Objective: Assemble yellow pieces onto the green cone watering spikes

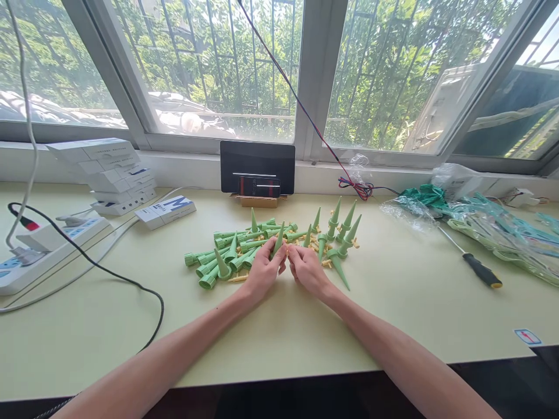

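Observation:
My left hand [262,272] is closed around a green plastic watering spike [278,240], its pointed tip facing up. Close beside it, my right hand [308,269] pinches at the spike's side, where a bit of yellow shows between the fingertips; most of that small yellow piece is hidden. Left of and behind my hands lies a pile of green spikes [210,278], some on their sides and some point up. To the right, several spikes with yellow valves [345,235] stand or lean together. More small yellow valves [238,279] lie among the green parts.
A tablet [257,160] with a phone [259,187] before it leans by the window. White boxes [116,169] and a power strip [56,250] with cables are on the left. A screwdriver [480,270] and plastic bags [502,233] lie right. The table edge [279,381] is nearest me.

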`<state>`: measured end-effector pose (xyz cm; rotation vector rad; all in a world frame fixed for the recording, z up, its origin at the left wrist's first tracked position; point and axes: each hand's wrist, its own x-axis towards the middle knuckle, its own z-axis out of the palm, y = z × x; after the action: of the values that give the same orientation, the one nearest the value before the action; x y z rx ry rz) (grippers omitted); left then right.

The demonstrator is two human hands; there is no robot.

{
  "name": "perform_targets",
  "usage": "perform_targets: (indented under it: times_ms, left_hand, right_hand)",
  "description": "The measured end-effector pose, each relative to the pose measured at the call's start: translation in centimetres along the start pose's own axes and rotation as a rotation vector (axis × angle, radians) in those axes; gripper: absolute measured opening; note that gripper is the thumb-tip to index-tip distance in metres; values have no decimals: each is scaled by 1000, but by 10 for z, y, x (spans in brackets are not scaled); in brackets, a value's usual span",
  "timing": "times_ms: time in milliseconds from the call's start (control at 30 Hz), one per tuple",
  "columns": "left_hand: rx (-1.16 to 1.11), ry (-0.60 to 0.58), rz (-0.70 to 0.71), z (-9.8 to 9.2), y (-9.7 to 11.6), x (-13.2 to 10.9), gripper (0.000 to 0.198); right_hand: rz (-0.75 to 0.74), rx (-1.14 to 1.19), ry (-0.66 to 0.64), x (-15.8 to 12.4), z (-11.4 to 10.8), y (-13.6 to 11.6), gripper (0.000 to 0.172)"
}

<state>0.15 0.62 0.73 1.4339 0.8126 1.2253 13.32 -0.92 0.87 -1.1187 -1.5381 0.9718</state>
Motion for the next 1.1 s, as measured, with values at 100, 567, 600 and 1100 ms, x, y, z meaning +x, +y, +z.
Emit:
perform_targets:
  times_ms: [100, 567, 600, 1100]
  left_hand:
    - [2, -8, 16, 0, 1, 0, 29]
    - [26, -17, 26, 0, 4, -1, 29]
    - [23, -16, 24, 0, 4, -1, 29]
    - [125, -26, 49, -3, -5, 1, 28]
  right_hand:
    - [19, 18, 9, 0, 1, 2, 46]
    - [20, 32, -9, 0, 1, 4, 44]
    - [16, 30, -9, 0, 1, 4, 44]
    - [27, 92, -10, 1, 0, 2, 43]
